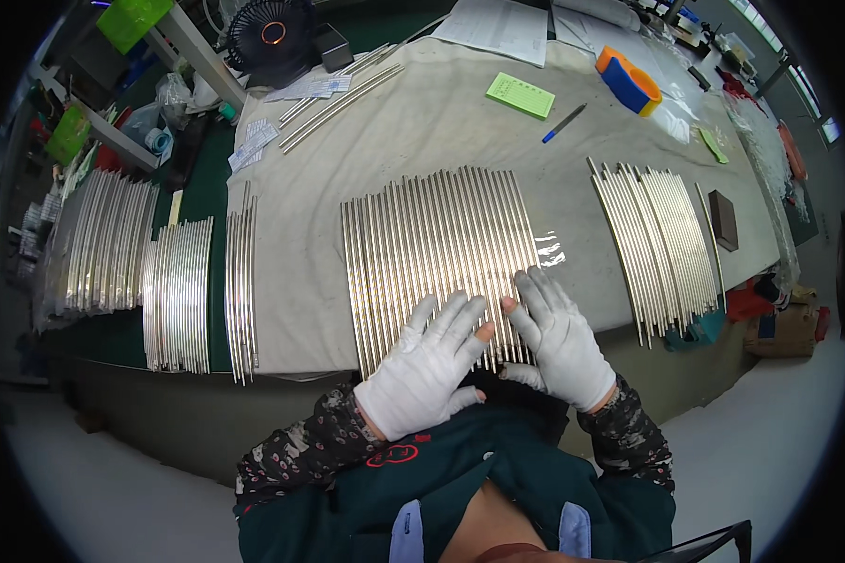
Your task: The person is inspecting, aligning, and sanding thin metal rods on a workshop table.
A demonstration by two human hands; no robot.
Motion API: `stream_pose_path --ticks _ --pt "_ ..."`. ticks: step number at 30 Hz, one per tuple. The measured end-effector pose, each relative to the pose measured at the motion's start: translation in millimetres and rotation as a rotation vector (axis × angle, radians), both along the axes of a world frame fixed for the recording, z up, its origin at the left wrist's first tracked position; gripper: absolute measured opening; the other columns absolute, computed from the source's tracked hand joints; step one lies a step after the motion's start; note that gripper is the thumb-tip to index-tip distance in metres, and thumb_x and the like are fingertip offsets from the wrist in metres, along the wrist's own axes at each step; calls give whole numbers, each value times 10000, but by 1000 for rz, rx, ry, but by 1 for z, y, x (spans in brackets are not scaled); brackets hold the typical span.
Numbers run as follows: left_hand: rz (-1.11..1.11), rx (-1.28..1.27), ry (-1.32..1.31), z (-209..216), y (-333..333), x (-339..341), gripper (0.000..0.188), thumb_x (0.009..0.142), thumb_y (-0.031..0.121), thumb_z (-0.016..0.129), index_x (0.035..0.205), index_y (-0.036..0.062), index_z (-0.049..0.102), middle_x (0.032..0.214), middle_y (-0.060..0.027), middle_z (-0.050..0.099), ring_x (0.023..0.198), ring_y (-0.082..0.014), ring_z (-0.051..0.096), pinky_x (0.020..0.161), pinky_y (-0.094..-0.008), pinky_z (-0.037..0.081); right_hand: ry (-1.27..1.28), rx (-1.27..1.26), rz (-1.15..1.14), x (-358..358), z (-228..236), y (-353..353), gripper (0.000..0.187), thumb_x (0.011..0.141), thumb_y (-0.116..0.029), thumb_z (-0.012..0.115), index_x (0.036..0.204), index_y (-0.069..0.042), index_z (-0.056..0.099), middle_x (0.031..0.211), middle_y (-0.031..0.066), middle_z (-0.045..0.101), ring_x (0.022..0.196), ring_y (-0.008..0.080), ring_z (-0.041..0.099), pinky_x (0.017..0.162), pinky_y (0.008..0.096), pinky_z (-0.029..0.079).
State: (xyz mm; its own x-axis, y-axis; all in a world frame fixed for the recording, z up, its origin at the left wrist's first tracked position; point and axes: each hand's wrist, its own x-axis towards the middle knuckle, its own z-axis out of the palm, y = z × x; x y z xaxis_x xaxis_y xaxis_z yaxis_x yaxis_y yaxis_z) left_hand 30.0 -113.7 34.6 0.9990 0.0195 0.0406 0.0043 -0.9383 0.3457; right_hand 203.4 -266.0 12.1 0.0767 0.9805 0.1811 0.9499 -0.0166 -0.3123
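Rods are lined up side by side in one wide row right in front of you, silvery metal ones on the pale cloth, with their lower ends close to the table's near edge. Your left hand, in a white glove, is laid over the lower middle of that row, fingers spread and not wrapped around anything. Your right hand, gloved too, sits at the row's lower right corner, fingers apart as well, no grip on a rod that I can see. Can't tell how hard you're pressing with either. A few bare fingertips poke out of the gloves, btw.

Off to your right there's another bundle, with a dark block just beyond it. On your left you've got a narrow bunch, then a shorter stack. Further up lie a blue pen and a green notepad.
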Motion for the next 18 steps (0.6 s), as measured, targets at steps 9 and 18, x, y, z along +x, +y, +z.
stream_pose_path --ticks 9,18 --pt "-84 -28 -1 -20 52 -49 1198 610 533 767 1519 111 110 1440 -268 305 1325 -468 309 1097 -593 213 -16 -10 -67 8 -4 -17 908 671 -514 711 1390 -79 366 1388 233 398 1295 442 377 1064 539 337" --pt "-175 -44 13 -11 45 -31 1107 657 528 731 1488 64 166 1446 -263 303 1319 -459 327 1097 -586 218 27 40 -33 1 -3 -10 920 665 -586 691 1383 -101 381 1383 258 389 1283 471 376 1044 579 333"
